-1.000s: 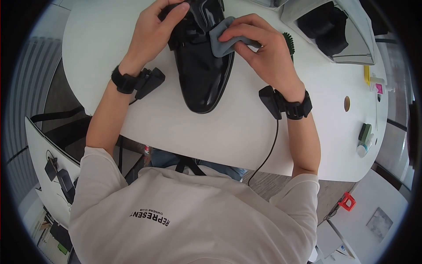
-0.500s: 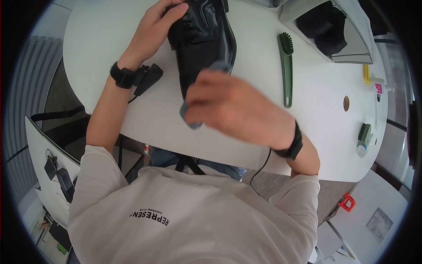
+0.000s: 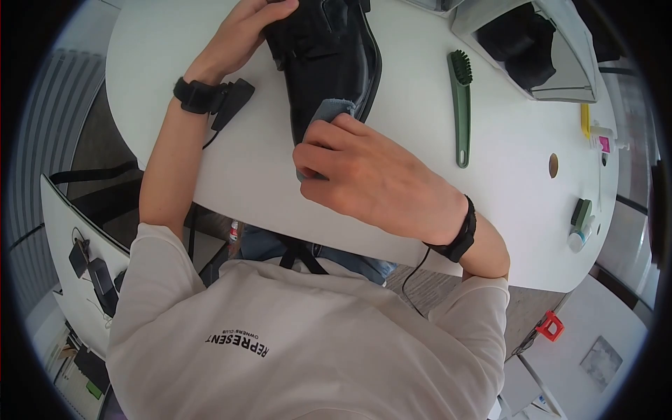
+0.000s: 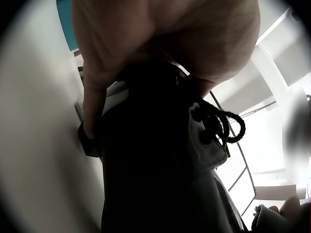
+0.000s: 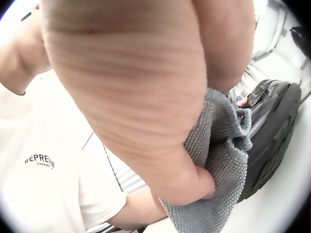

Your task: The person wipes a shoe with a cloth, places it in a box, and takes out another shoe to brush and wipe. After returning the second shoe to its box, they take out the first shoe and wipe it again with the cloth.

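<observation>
A glossy black lace-up shoe (image 3: pixel 325 70) lies on the white table in the head view, its toe towards the person. My left hand (image 3: pixel 241 35) grips the shoe at its far end. In the left wrist view, fingers wrap round the shoe's opening, and loops of black lace (image 4: pixel 233 128) stick out beside them. A grey-blue cloth (image 3: pixel 330 108) is bunched in my right hand (image 3: pixel 385 178), which covers the toe in the head view. Seen from the right wrist, the thumb presses into the folded cloth (image 5: pixel 214 165), close against the shoe's sole side.
To the right of the shoe lies a green-handled brush (image 3: pixel 461 105) with dark bristles. A light-coloured open container (image 3: pixel 563 77) with something black in it stands at the back right. A small white bottle (image 3: pixel 579 238) and a green block (image 3: pixel 580 212) sit near the table's right edge.
My right hand has carried the cloth from the shoe's right side down to its toe, uncovering the brush. The left hand keeps its grip while the shoe shifts slightly and turns.
</observation>
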Motion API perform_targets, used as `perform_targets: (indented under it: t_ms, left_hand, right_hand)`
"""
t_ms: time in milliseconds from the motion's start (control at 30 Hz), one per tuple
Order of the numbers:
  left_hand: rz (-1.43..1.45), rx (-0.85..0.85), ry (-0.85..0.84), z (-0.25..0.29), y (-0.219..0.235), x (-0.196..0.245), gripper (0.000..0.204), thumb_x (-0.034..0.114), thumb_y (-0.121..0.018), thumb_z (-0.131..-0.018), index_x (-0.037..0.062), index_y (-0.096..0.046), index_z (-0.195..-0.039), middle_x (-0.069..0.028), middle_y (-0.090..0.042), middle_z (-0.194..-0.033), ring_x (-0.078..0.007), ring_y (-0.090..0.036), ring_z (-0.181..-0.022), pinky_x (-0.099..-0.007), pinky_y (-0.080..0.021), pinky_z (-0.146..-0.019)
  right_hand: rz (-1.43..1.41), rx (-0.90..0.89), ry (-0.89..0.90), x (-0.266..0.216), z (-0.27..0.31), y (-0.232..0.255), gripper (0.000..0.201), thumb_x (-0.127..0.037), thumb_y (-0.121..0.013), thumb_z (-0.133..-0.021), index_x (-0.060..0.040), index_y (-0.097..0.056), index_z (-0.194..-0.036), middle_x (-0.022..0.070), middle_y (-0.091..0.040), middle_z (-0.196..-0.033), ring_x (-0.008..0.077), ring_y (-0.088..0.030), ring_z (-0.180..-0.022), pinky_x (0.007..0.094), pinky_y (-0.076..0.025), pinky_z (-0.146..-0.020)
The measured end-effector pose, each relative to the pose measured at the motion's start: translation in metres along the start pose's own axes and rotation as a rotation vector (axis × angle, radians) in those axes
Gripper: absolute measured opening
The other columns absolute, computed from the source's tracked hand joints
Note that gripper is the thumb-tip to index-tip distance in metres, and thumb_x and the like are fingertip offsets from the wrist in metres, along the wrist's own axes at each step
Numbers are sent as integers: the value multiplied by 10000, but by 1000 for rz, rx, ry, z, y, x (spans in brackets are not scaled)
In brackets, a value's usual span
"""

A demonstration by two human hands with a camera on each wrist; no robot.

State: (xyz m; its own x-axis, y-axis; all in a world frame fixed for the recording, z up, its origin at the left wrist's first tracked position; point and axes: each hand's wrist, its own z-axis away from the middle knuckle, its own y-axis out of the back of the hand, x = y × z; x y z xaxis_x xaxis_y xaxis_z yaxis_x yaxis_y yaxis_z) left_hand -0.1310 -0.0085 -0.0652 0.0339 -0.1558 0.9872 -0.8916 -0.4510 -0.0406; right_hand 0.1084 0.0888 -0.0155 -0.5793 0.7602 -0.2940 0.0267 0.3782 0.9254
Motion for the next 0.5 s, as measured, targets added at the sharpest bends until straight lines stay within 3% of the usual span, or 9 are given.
perform_targets:
  t_ms: [200, 267, 333, 400, 500]
  left_hand:
    - [20, 14, 74, 0, -1, 0, 183, 278, -566, -948, 100, -557, -984, 30, -509, -907, -75, -463, -813, -230, -388, -752]
    - [-16, -7, -14, -2, 8, -11, 211, 287, -575, -939, 92, -568, -1020, 31, -520, -901, -72, -476, -822, -228, -387, -757]
    - [-16, -8, -1, -2, 12, -14, 218, 291, -578, -936, 90, -570, -1020, 32, -522, -894, -69, -480, -824, -224, -387, -756]
    - [-13, -10, 16, 0, 9, -11, 226, 296, -581, -933, 88, -572, -1021, 34, -524, -888, -67, -484, -826, -221, -386, -755]
    - [27, -15, 42, -1, 5, -5, 246, 308, -584, -930, 83, -578, -1028, 32, -540, -905, -64, -497, -844, -219, -391, -766]
  right_hand:
    - [-248, 60, -62, 18, 7, 13, 76, -55, -627, -662, -56, -563, -621, 25, -540, -793, 200, -500, -849, 288, -418, -785]
    - [-245, 42, -80, 30, 9, 21, 62, -19, -636, -653, -55, -585, -648, 22, -551, -806, 206, -506, -848, 295, -432, -770]
    - [-247, 23, -104, 41, 12, 23, 85, 17, -644, -644, -53, -606, -674, 19, -562, -819, 212, -511, -848, 302, -446, -755]
    - [-372, 67, -170, 49, 15, 21, 255, 125, -689, -552, -56, -625, -720, 33, -553, -872, 233, -537, -889, 322, -477, -679]
    - [-385, 75, -196, 54, 16, 24, 270, 145, -686, -563, -58, -643, -736, 32, -550, -876, 232, -547, -896, 317, -487, -663]
